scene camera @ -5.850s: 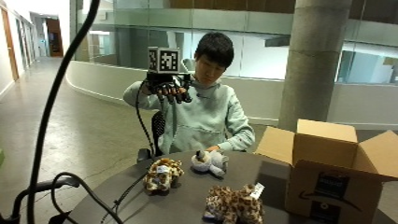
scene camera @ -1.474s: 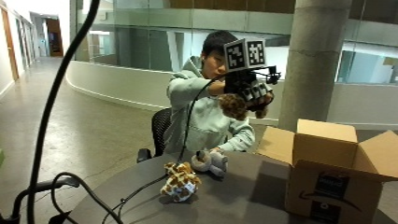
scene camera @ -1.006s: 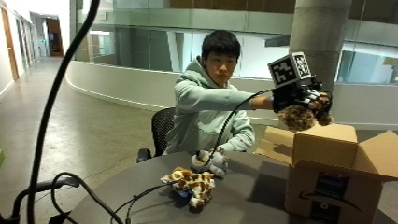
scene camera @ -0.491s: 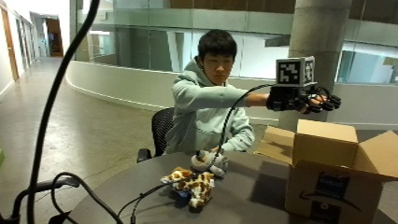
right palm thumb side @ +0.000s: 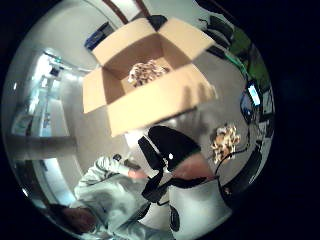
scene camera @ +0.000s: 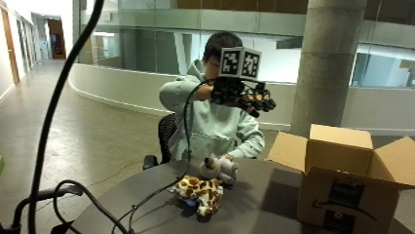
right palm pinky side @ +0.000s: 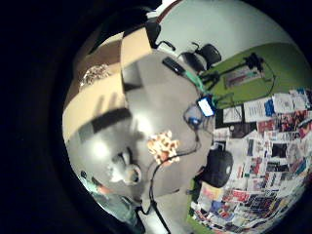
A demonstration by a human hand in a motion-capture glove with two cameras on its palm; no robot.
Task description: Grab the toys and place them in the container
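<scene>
Two toys (scene camera: 206, 187) lie on the table, apparently well below the empty grip (scene camera: 250, 97).

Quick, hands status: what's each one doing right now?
Right hand: open, raised, holding nothing.
Left hand: at the grey plush toy; grip cannot be told.

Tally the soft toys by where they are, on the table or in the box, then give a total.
On the table: 2, the spotted giraffe toy and the grey toy
In the cardboard box: 1, a spotted toy
In the gloved right hand: 0
Total: 3 toys
</scene>
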